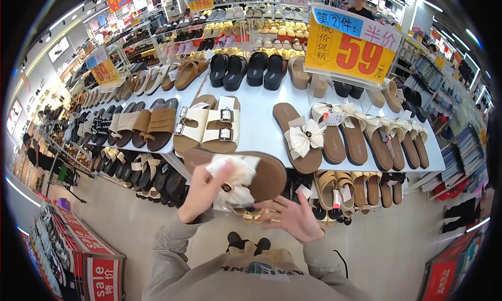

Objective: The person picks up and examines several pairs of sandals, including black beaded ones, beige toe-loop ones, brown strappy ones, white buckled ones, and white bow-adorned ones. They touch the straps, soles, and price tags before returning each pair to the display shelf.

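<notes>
One sandal (269,176), long axis left-right

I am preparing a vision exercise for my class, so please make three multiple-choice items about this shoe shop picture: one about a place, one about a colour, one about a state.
1. Where is the brown sandal nearest the camera?
A. in the left hand, before the display table
B. on the floor
C. on a wall shelf

2. What colour is the number 59 on the price sign?
A. green
B. red
C. black

3. How is the right hand?
A. a fist
B. gripping a bag
C. open, fingers spread

Answers: 1 A, the left hand grips it; 2 B, red digits on yellow; 3 C, its fingers stand apart, holding nothing.
</notes>
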`<state>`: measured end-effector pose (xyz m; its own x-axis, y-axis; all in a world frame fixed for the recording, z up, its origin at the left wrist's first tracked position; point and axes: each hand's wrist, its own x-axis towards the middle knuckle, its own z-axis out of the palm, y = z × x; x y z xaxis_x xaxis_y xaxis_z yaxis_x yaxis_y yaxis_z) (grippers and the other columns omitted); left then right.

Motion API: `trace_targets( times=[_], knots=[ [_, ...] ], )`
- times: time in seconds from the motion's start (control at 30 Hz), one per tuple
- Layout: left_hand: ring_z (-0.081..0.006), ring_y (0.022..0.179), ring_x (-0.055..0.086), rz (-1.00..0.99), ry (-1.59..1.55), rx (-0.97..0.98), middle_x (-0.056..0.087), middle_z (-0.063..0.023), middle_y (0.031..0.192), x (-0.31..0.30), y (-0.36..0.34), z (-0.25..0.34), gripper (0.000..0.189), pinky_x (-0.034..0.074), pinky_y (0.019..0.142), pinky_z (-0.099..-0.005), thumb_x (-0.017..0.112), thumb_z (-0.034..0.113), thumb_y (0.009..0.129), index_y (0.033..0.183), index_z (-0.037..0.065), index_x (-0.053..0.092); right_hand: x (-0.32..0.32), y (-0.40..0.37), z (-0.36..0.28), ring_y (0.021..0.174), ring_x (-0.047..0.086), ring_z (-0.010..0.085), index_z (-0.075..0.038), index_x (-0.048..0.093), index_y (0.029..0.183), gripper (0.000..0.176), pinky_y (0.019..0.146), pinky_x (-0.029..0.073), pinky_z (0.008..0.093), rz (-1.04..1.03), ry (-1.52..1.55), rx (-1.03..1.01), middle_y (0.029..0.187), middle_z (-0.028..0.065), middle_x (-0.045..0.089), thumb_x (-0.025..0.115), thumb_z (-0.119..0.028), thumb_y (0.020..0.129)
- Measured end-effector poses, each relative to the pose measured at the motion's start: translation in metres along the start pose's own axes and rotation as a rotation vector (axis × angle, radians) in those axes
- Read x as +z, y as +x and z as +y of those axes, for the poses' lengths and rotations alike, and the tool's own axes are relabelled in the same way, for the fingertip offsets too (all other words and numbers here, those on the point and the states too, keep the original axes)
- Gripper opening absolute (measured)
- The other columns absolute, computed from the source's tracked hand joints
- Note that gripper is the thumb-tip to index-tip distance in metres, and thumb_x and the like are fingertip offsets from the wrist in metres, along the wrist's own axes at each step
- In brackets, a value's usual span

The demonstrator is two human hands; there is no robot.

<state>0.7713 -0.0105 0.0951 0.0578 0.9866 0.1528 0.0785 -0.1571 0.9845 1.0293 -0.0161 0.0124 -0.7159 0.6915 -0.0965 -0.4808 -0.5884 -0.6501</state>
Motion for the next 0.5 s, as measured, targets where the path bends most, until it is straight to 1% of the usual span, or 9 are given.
trace_targets(
  times=[0.03, 0.13, 0.17, 0.27, 0.3, 0.33, 0.4, 0.43, 0.5],
  knots=[
    [-0.0049, 0.079, 0.063, -0.133, 0.095, -0.025, 0.075, -0.0035, 0.091, 0.001, 0.0, 0.005, 0.031, 0.051, 0.069, -0.024, 0.06, 0.026, 0.104, 0.108, -0.002, 0.073, 0.001, -0.005, 0.002, 0.128, 0.056, 0.0436, -0.003, 0.025, 0.157, 0.091, 0.103, 0.046, 0.06, -0.103, -0.028, 0.018, 0.154, 0.0226, 0.041, 0.019, -0.074, 0.1],
    [-0.0089, 0.078, 0.065, -0.488, 0.216, -0.047, 0.074, -0.0046, 0.093, 0.019, -0.003, 0.023, 0.021, 0.053, 0.071, -0.0271, 0.067, 0.016, 0.098, 0.108, -0.001, 0.072, -0.015, -0.017, 0.01, 0.128, 0.056, 0.0422, -0.008, 0.024, 0.16, 0.094, 0.106, 0.046, 0.0576, -0.215, 0.088, 0.042, 0.15, 0.022, 0.047, 0.007, -0.077, 0.098],
    [-0.0153, 0.077, 0.067, -0.605, 0.29, 0.073, 0.074, -0.0067, 0.093, 0.025, -0.003, 0.018, 0.021, 0.054, 0.071, -0.03, 0.068, 0.017, 0.097, 0.108, 0.0, 0.073, -0.029, -0.021, 0.015, 0.127, 0.056, 0.0436, -0.01, 0.023, 0.16, 0.094, 0.104, 0.048, 0.0574, -0.288, 0.027, 0.095, 0.153, 0.0205, 0.043, 0.007, -0.078, 0.097],
    [-0.0344, 0.082, 0.068, -0.867, 0.613, 0.367, 0.071, -0.0127, 0.094, 0.036, -0.003, 0.012, 0.022, 0.056, 0.072, -0.0393, 0.07, 0.02, 0.094, 0.109, 0.003, 0.071, -0.042, -0.031, 0.033, 0.13, 0.055, 0.0403, -0.012, 0.021, 0.161, 0.086, 0.104, 0.048, 0.0561, -0.238, -0.068, 0.161, 0.154, 0.0173, 0.044, 0.01, -0.072, 0.101],
    [-0.0379, 0.087, 0.066, -0.911, 0.596, 0.434, 0.07, -0.014, 0.095, 0.04, -0.004, 0.012, 0.027, 0.056, 0.074, -0.0422, 0.071, 0.023, 0.092, 0.11, 0.003, 0.068, -0.04, -0.034, 0.04, 0.132, 0.054, 0.0313, -0.01, 0.027, 0.159, 0.073, 0.107, 0.048, 0.0485, -0.065, 0.061, 0.172, 0.151, 0.0145, 0.048, 0.022, -0.061, 0.107],
    [-0.0379, 0.087, 0.066, -0.902, 0.599, 0.428, 0.07, -0.014, 0.095, 0.045, -0.007, 0.007, 0.027, 0.056, 0.074, -0.0422, 0.071, 0.023, 0.092, 0.11, 0.003, 0.068, -0.042, -0.036, 0.041, 0.132, 0.054, 0.0313, -0.01, 0.027, 0.159, 0.073, 0.107, 0.048, 0.0485, -0.072, 0.061, 0.18, 0.151, 0.0145, 0.048, 0.022, -0.061, 0.107],
    [-0.0369, 0.082, 0.066, -0.902, 0.589, 0.575, 0.068, -0.0123, 0.085, 0.053, -0.013, -0.004, 0.03, 0.055, 0.071, -0.0409, 0.068, 0.031, 0.096, 0.104, 0.002, 0.065, -0.038, -0.044, 0.038, 0.135, 0.052, 0.0231, -0.007, 0.035, 0.155, 0.064, 0.111, 0.045, 0.0404, 0.24, -0.251, 0.294, 0.151, 0.011, 0.05, 0.034, -0.051, 0.109],
    [-0.0356, 0.084, 0.066, -0.922, 0.641, 0.53, 0.067, -0.0118, 0.087, 0.053, -0.015, -0.003, 0.032, 0.055, 0.073, -0.0405, 0.068, 0.032, 0.095, 0.102, 0.002, 0.062, -0.042, -0.046, 0.041, 0.134, 0.052, 0.02, -0.003, 0.041, 0.151, 0.057, 0.113, 0.043, 0.0363, 0.267, -0.178, 0.294, 0.15, 0.0097, 0.051, 0.04, -0.043, 0.11],
    [-0.0339, 0.088, 0.067, -0.852, 0.715, 0.472, 0.069, -0.0123, 0.094, 0.051, -0.021, 0.006, 0.029, 0.055, 0.075, -0.0401, 0.07, 0.028, 0.093, 0.107, 0.004, 0.064, -0.054, -0.05, 0.05, 0.134, 0.052, 0.0202, -0.003, 0.039, 0.151, 0.059, 0.113, 0.042, 0.0364, 0.231, -0.207, 0.227, 0.15, 0.0102, 0.051, 0.04, -0.044, 0.11]
  ],
)
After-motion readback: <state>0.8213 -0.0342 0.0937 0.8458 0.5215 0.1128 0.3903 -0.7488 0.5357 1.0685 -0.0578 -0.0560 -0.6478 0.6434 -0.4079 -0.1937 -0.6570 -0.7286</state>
